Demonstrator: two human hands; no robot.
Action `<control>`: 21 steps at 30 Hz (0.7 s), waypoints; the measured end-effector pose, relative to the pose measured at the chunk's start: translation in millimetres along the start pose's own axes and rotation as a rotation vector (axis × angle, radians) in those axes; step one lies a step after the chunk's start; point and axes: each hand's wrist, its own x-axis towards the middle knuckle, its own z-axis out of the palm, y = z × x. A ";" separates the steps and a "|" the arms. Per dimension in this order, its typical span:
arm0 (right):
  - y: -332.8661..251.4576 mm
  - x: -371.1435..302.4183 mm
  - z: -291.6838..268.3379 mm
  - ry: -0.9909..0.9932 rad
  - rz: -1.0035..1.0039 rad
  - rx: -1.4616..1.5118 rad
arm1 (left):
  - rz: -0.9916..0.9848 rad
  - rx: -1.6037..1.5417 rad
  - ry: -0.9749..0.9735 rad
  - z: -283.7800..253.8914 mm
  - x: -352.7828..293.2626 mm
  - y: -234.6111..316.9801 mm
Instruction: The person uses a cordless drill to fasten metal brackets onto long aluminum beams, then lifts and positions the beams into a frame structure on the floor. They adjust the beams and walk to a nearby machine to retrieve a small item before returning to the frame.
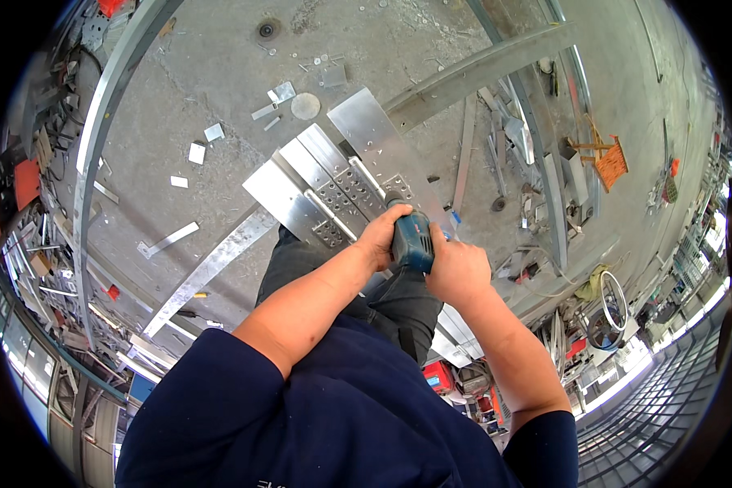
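Both of my hands are closed around a blue-green power drill (416, 242) in front of my body. Its dark nose points away from me, over silver metal plates with rows of round holes. My left hand (382, 236) wraps the drill's left side near the front. My right hand (460, 264) grips it from the right and rear. Beneath the drill lie a shiny plate (275, 192) and another flat plate (361, 122), with a metal rod (369, 177) and a second rod (330, 215) across the holes. The drill's tip is hidden, so contact cannot be told.
A long steel beam (480, 71) runs across the far right, and a curved-looking rail (98, 122) stands left. A flat bar (211, 268) extends lower left from the plates. Small metal offcuts (197, 153) and a round disc (306, 106) lie on the concrete floor.
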 end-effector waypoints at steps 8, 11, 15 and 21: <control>-5.0 2.0 -7.7 -0.046 0.001 -0.018 | 0.001 -0.025 -0.028 -3.4 -0.6 0.5; -6.5 0.4 -12.3 -0.061 -0.006 -0.028 | 0.004 -0.017 -0.038 -3.8 2.2 -1.2; -6.3 0.6 -11.6 -0.072 -0.005 -0.036 | 0.016 -0.056 -0.015 -0.6 -1.7 -1.0; -3.1 3.2 3.7 -0.010 -0.006 -0.083 | 0.013 -0.102 -0.066 -5.2 3.2 -3.9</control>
